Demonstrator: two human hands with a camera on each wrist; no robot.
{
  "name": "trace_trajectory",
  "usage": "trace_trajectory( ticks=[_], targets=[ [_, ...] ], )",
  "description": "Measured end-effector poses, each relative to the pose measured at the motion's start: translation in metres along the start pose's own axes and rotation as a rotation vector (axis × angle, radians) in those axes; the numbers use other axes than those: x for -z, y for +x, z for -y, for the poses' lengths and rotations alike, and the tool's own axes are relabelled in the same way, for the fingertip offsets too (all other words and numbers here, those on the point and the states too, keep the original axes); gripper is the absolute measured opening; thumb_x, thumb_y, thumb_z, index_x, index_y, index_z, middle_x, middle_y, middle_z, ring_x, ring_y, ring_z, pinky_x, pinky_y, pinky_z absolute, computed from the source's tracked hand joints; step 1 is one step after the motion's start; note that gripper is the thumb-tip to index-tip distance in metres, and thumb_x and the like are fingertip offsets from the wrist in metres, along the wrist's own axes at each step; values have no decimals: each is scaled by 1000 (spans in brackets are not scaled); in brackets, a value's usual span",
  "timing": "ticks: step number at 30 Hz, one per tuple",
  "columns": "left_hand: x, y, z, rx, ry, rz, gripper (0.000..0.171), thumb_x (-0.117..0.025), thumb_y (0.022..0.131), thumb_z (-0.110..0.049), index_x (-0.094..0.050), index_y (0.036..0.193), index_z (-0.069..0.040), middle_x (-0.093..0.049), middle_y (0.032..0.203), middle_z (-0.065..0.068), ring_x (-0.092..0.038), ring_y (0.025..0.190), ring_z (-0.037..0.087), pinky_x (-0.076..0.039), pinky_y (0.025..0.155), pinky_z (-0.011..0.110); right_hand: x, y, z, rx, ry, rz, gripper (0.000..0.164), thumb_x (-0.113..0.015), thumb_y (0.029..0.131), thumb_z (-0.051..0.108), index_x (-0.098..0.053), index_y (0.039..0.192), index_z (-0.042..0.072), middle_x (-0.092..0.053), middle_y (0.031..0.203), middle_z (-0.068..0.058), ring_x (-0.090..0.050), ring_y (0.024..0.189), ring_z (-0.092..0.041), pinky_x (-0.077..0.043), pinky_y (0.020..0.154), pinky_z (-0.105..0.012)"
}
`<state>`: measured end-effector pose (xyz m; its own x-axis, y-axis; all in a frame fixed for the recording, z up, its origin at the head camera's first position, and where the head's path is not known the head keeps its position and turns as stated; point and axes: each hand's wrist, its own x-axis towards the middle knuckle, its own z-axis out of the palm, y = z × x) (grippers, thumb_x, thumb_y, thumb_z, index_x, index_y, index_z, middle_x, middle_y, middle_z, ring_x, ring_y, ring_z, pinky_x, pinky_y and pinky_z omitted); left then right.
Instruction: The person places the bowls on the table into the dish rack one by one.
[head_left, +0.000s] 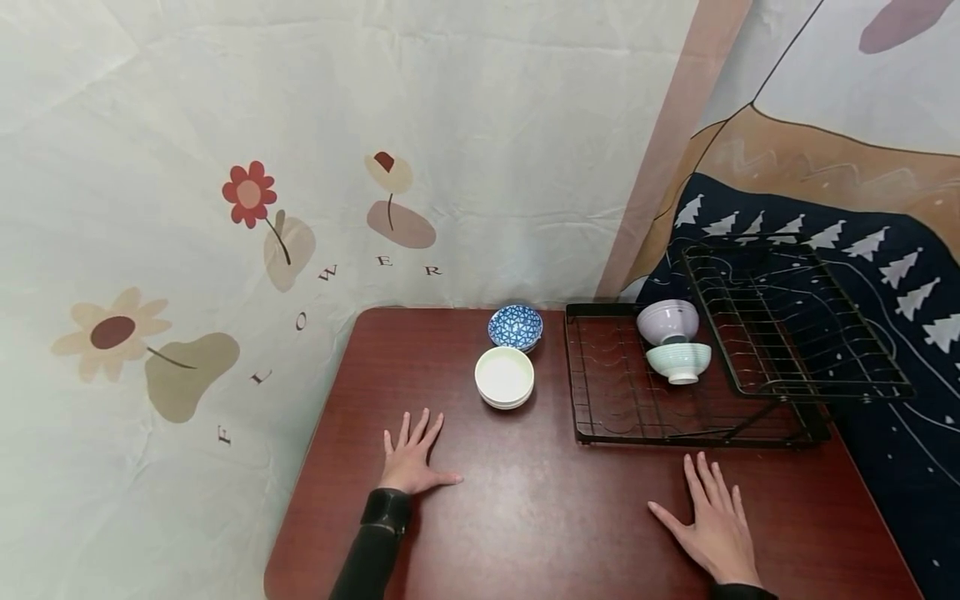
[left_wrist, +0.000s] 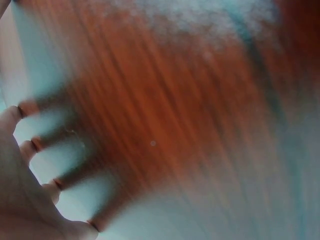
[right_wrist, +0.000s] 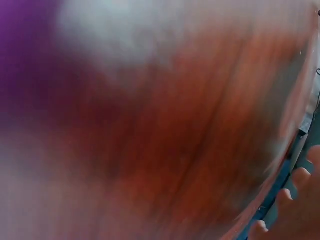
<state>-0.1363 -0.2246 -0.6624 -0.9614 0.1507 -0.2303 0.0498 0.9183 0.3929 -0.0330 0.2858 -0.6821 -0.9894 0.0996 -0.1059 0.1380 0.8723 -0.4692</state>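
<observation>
My left hand (head_left: 411, 461) rests on the brown table with its fingers spread, holding nothing. On the right, my right hand (head_left: 716, 525) lies with fingers straight and thumb out, just in front of the dish rack. A cream bowl (head_left: 504, 377), which looks stacked on another, stands ahead of the left hand. Right behind it is a blue-and-white patterned bowl (head_left: 515, 327). Inside the black wire dish rack (head_left: 622, 439), a lilac bowl (head_left: 667, 322) and a pale green bowl (head_left: 681, 362) sit close together. Both wrist views show mostly blurred table surface, with fingertips at the edge.
The rack's raised upper tier (head_left: 802, 325) overhangs its right side. The reddish-brown table (head_left: 517, 517) meets a pale flower-printed cloth (head_left: 487, 150) at the back and left. A dark blue cloth with white trees (head_left: 885, 467) hangs on the right.
</observation>
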Motion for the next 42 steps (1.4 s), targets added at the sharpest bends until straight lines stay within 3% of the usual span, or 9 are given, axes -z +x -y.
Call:
trace_trajectory(
  ticks=[4,9,22,28,31,35,37,40,42],
  targets=[
    [-1,0,1,-7,17,-5,126,-95,73,-69,-36,175,-25,-26,185,12,-9,173,49,-5,130,85,1,5,-4,-36,-3,96,117,-68,98,73,-23,174,-3,-17,179,-36,-10,168,-58,-2,130,-81],
    [-1,0,1,-14,19,-17,125,-95,72,-68,-37,174,-24,-28,185,13,-11,173,49,-6,129,86,3,8,-9,-46,-14,180,119,-68,97,74,-22,173,-6,-10,180,-35,-6,167,-60,1,129,-83],
    [0,3,2,8,43,-3,125,-93,73,-71,-35,175,-27,-26,186,10,-10,174,48,-7,130,85,4,12,-8,-54,10,217,122,-68,96,76,-19,173,-5,-7,180,-37,0,168,-60,6,129,-82],
    [10,11,-5,23,27,6,101,-79,89,-71,-44,172,-25,-35,182,13,-21,170,51,-16,129,86,5,11,-9,-57,33,211,125,-69,95,77,-17,174,-4,-6,180,-37,5,169,-58,9,129,-82],
    [12,32,2,-2,-21,-43,83,-69,99,-68,-50,168,-26,-49,173,15,-38,162,53,-33,122,84,6,12,-10,-57,45,214,125,-68,95,77,-15,175,-3,-3,180,-37,6,168,-58,10,129,-81],
    [2,88,22,-97,-69,-110,74,-51,107,-72,-43,171,-36,-57,166,16,-53,150,53,-46,115,77,8,12,-10,-68,46,224,127,-68,95,78,-14,175,-3,-2,180,-36,8,168,-58,12,128,-81],
    [7,114,21,-156,-98,-115,71,-43,110,-72,-38,173,-39,-56,167,16,-55,151,51,-46,120,72,8,13,-10,-73,44,227,127,-69,94,78,-15,174,-4,-2,181,-36,7,168,-59,12,128,-81],
    [21,148,4,-196,-184,-69,67,-35,114,-69,-35,174,-39,-51,171,16,-51,155,47,-44,124,68,8,14,-9,-77,41,231,126,-70,94,78,-17,174,-5,-4,181,-36,4,167,-60,10,128,-82],
    [39,157,-17,-187,-259,3,67,-31,115,-68,-36,174,-36,-46,175,15,-43,162,44,-38,129,66,7,14,-7,-80,42,238,126,-70,94,77,-17,174,-5,-4,181,-36,3,167,-61,10,128,-82]
  ],
)
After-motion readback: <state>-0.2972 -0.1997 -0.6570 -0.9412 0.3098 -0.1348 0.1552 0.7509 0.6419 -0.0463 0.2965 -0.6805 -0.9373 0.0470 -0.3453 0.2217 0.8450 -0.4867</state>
